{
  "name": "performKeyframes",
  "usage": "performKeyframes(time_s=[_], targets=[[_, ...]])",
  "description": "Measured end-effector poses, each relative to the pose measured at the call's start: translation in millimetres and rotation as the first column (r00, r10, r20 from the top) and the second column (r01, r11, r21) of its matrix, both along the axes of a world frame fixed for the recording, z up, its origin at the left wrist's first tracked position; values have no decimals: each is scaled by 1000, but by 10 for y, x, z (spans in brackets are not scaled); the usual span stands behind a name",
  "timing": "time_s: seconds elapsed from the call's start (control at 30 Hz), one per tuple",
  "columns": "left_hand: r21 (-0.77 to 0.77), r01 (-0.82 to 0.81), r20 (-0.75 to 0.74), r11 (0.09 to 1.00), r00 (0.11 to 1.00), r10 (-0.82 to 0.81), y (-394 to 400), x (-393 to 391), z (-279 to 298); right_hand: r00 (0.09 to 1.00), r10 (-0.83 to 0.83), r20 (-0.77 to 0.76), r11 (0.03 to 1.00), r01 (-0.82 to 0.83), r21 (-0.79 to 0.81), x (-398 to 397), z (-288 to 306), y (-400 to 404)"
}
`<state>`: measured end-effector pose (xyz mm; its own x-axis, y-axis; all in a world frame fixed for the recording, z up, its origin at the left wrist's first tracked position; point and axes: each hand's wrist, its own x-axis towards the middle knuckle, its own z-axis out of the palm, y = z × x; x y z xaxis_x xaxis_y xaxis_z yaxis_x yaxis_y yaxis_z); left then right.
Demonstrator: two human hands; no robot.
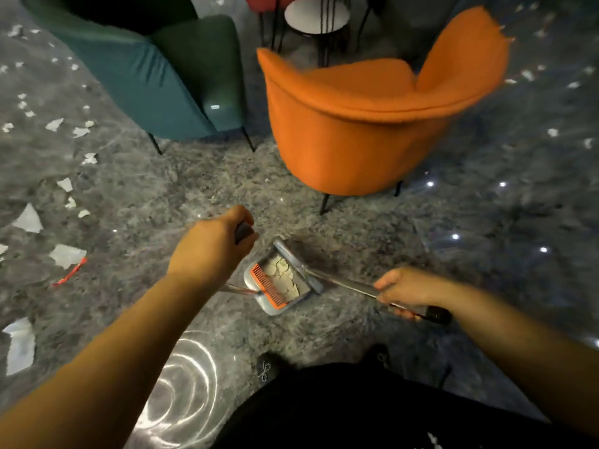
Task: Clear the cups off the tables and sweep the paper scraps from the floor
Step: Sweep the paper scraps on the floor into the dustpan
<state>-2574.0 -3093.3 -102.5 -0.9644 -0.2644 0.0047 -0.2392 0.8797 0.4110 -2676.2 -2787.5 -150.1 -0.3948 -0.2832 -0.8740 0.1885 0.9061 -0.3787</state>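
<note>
Curling round a dark handle top [243, 231], the fingers of the left hand [210, 244] grip it above the dustpan [281, 280]. The right hand [405, 288] has its fingers closed on a thin metal pole [343, 281] at about three o'clock from the pan. Pale paper scraps [282, 275] lie inside the pan, between both hands. More scraps [66, 254] litter the grey floor [162, 196] around nine o'clock, well apart. An orange chair [356, 124] stands at twelve.
</note>
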Motion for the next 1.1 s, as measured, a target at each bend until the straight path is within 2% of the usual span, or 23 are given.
performKeyframes(time_s=[0.27,0.43,0.57,0.67,0.77,0.83,0.93,1.1], targets=[[25,223,-23,975,975,-222,1488,-1006,-113,967,-255,-7,967,255,9,-124,92,1542],[74,352,-45,933,936,-349,2361,-1576,-110,918,-397,0,917,396,38,-258,112,2394],[91,437,-68,895,899,-432,2959,-1975,-72,845,-533,-30,845,534,23,-378,146,2966],[53,503,-102,863,862,-497,3352,-2272,-18,809,-584,-61,810,586,16,-478,166,3297],[23,555,-120,832,827,-549,3707,-2617,46,706,-704,-75,709,705,-11,-594,161,3568],[18,585,-117,811,806,-580,3923,-2895,60,672,-732,-111,678,735,-16,-723,163,3706],[40,619,-127,784,781,-611,4202,-3352,65,654,-746,-125,660,751,-6,-1035,155,3872],[25,668,-142,744,739,-658,4495,-4251,-16,564,-818,-116,567,823,4,-1762,147,4075]])
